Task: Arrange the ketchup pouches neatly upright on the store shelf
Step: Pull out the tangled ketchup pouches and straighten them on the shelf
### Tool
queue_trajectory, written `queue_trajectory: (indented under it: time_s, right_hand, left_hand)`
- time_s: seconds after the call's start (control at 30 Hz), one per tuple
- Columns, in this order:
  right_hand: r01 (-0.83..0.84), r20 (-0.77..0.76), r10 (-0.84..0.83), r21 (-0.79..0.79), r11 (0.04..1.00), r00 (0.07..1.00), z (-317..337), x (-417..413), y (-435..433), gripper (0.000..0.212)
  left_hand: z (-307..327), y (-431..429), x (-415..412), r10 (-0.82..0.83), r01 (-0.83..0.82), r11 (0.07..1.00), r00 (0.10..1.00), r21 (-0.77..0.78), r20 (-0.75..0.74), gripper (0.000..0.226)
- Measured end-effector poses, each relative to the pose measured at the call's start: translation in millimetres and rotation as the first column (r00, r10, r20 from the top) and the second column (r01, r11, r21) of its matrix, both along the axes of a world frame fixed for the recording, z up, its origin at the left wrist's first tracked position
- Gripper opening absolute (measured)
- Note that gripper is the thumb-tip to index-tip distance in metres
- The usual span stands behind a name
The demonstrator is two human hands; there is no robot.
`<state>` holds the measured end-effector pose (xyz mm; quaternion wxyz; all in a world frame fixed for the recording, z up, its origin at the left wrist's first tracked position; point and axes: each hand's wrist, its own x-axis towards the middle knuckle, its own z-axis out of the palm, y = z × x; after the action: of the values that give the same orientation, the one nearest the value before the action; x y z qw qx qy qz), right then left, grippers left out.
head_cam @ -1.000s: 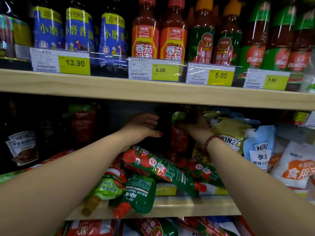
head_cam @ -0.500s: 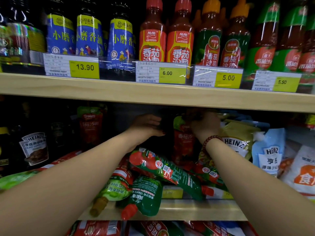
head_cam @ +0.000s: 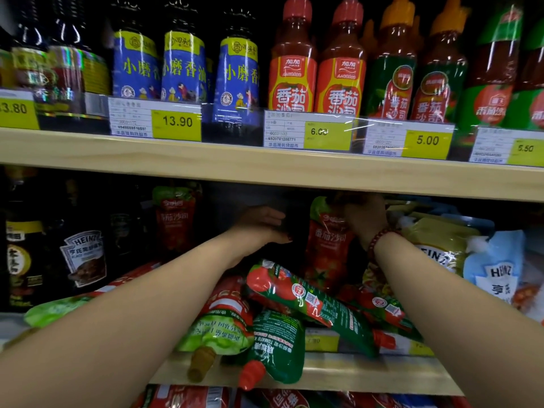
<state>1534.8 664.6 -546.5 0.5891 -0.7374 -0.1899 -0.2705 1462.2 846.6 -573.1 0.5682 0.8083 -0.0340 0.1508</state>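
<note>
Right hand (head_cam: 363,219) fingers are clamped on the top of an upright ketchup pouch (head_cam: 328,245) deep on the store shelf (head_cam: 323,375). Left hand (head_cam: 260,228) hovers flat beside it, fingers together, holding nothing. Risk: let go early and it flops onto the fallen pouches (head_cam: 309,301) heaped in front. The yellow Heinz pouch (head_cam: 438,245) crowds the right.

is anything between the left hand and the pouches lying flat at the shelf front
Nothing visible. The left hand is open, deep in the shelf, above and behind the fallen pouches. The right hand has its grip on the upright pouch.
</note>
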Motion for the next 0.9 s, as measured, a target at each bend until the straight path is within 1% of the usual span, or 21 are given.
queue_trajectory:
  time_s: [0.07,0.13,0.23,0.3,0.37,0.43,0.53,0.63,0.73,0.83,0.9]
  right_hand:
    - [-0.090,-0.021,0.093,0.094,0.991,0.995,4,-3,11,0.036]
    - [-0.124,-0.064,0.133,0.127,0.984,0.989,5,-5,24,0.039]
    - [-0.149,-0.098,0.162,0.130,0.980,0.982,2,-12,45,0.035]
    - [-0.183,-0.104,0.197,0.130,0.975,0.975,0,-20,60,0.025]
    - [-0.214,-0.105,0.228,0.127,0.969,0.968,-2,-25,73,0.020]
    - [-0.219,-0.112,0.232,0.117,0.969,0.966,-5,-28,83,0.021]
    - [-0.262,-0.188,0.283,0.126,0.957,0.941,-8,-33,91,0.026]
    - [-0.369,-0.266,0.380,0.094,0.925,0.886,-11,-36,91,0.032]
    - [-0.487,-0.340,0.455,-0.009,0.873,0.823,-15,-38,89,0.028]
    - [-0.551,-0.363,0.498,-0.053,0.833,0.787,-18,-42,97,0.031]
    - [-0.561,-0.359,0.505,-0.063,0.826,0.785,-15,-43,103,0.034]
  left_hand:
    - [-2,5,1,-0.003,0.003,1.000,1.000,0.016,-0.002,0.048]
    - [-6,9,2,0.003,-0.003,1.000,1.000,0.026,-0.003,0.050]
    - [-11,17,4,0.013,-0.013,1.000,1.000,0.022,-0.010,0.050]
    - [-15,21,4,-0.012,0.012,1.000,0.999,0.015,-0.039,0.040]
    - [-21,24,3,-0.037,0.035,0.999,0.997,-0.032,-0.061,0.036]
    - [-27,28,3,-0.029,0.024,0.997,0.997,-0.077,-0.069,0.037]
    - [-32,35,1,-0.013,0.005,0.994,0.997,-0.106,-0.079,0.035]
    - [-32,47,-4,0.042,-0.048,0.991,0.997,-0.121,-0.058,0.034]
    - [-28,61,-9,0.081,-0.080,0.985,0.997,-0.152,0.000,0.035]
    - [-23,67,-12,0.066,-0.064,0.989,0.998,-0.133,0.014,0.035]
    - [-22,69,-13,0.057,-0.055,0.991,0.998,-0.121,0.016,0.035]
